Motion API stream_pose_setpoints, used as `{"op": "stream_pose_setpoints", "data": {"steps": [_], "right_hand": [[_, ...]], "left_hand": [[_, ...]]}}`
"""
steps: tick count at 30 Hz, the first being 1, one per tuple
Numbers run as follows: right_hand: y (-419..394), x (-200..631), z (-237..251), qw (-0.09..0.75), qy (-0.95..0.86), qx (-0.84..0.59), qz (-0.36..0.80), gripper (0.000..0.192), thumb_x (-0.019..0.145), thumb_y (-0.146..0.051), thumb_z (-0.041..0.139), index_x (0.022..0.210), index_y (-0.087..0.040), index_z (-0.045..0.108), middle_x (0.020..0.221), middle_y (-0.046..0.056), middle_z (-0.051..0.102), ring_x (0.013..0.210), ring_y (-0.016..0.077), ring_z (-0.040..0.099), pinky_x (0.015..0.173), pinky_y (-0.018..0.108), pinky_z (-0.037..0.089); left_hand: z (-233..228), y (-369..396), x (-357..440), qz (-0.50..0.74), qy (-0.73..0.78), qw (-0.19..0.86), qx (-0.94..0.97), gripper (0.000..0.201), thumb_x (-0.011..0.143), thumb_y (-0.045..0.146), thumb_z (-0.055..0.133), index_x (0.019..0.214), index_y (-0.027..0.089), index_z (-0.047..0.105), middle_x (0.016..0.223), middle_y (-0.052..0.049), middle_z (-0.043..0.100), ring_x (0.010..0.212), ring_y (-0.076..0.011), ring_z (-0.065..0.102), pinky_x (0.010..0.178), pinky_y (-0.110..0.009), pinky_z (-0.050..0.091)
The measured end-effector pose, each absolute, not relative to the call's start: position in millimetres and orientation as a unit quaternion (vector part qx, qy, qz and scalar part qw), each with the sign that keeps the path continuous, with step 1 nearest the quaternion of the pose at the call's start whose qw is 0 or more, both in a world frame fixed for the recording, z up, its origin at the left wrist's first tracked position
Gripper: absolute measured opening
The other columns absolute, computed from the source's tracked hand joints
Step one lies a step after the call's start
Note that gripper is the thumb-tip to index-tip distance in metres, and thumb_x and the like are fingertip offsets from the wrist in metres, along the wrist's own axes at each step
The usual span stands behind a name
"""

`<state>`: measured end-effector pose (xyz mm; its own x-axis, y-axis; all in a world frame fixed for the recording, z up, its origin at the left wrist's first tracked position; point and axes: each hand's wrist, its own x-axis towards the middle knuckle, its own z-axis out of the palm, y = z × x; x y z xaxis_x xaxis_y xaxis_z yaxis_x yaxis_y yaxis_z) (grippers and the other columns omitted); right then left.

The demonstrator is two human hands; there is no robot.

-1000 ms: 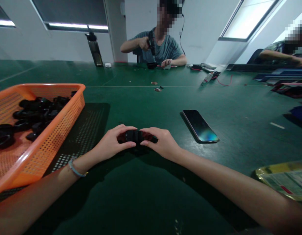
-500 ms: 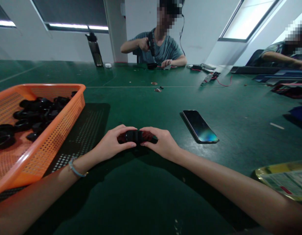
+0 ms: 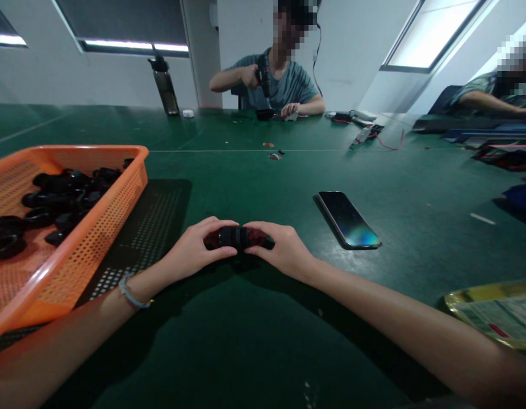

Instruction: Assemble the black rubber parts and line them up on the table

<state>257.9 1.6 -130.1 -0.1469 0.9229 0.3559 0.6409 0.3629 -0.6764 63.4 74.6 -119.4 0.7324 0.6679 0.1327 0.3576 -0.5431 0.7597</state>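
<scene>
Left hand [image 3: 193, 250] and right hand [image 3: 282, 250] both pinch a small black ribbed plastic part [image 3: 234, 237] between fingertips, low over the green table [image 3: 246, 341], near centre. Orange perforated plastic basket [image 3: 96, 227] of black rings left; dark smartphone [image 3: 347, 218] right.

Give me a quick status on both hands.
Left hand and right hand both gripping small black part. Part just above green table. Phone off right, clear.

Gripping a small black part [image 3: 234, 237] between left hand [image 3: 193, 250] and right hand [image 3: 281, 250], low over the green table [image 3: 254, 341]. Sitting nearby: orange basket [image 3: 96, 227] holding black rings [image 3: 54, 199], phone [image 3: 348, 219] lying flat.
</scene>
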Motion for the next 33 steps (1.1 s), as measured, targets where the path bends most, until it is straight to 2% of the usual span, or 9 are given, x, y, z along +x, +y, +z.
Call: {"op": "stream_pose_setpoints", "data": {"steps": [13, 33], "right_hand": [[0.4, 257.9, -128.6, 0.373, -0.739, -0.529, 0.183, 0.033, 0.072, -0.015, 0.07, 0.104, -0.015, 0.063, 0.095, 0.005, 0.072, 0.078, 0.0152, 0.068, 0.074, 0.03, 0.055], [0.8, 257.5, -126.4, 0.347, -0.746, -0.541, 0.176, 0.028, 0.074, -0.018, 0.068, 0.103, -0.017, 0.064, 0.089, 0.004, 0.072, 0.074, 0.0149, 0.066, 0.069, 0.028, 0.053]], "left_hand": [[-118.5, 74.3, 63.7, 0.205, 0.303, 0.372, 0.853, 0.045, 0.071, 0.044, 0.063, 0.109, 0.02, 0.061, 0.093, -0.004, 0.055, 0.084, -0.0221, 0.059, 0.075, -0.036, 0.049], [-118.8, 73.8, 63.4, 0.207, 0.303, 0.367, 0.855, 0.043, 0.071, 0.044, 0.063, 0.108, 0.022, 0.061, 0.091, -0.003, 0.056, 0.083, -0.0208, 0.058, 0.072, -0.034, 0.05]]}}
